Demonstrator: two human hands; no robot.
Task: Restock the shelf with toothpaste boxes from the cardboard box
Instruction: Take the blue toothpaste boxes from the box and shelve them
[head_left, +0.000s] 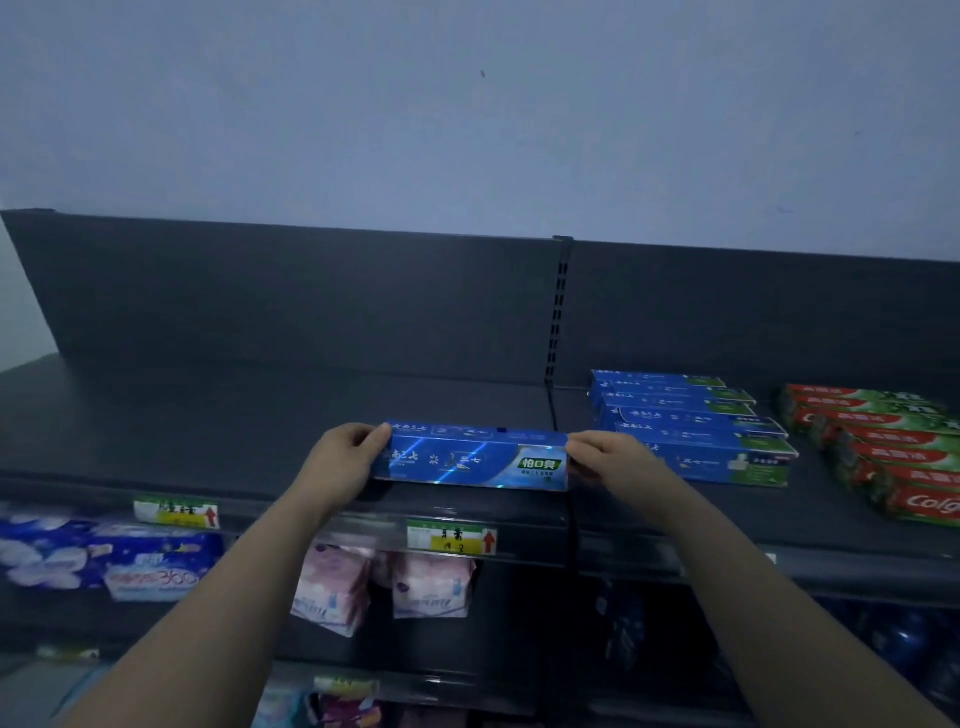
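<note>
A long blue toothpaste box with a green label lies lengthwise near the front edge of the dark top shelf. My left hand grips its left end and my right hand grips its right end. Just to the right stands a row of several matching blue toothpaste boxes, one behind another. The cardboard box is out of view.
Red and green toothpaste boxes fill the shelf's far right. A slotted upright splits the dark back panel. Price tags hang on the shelf edge. Soft pink packs and blue packs sit on the shelf below.
</note>
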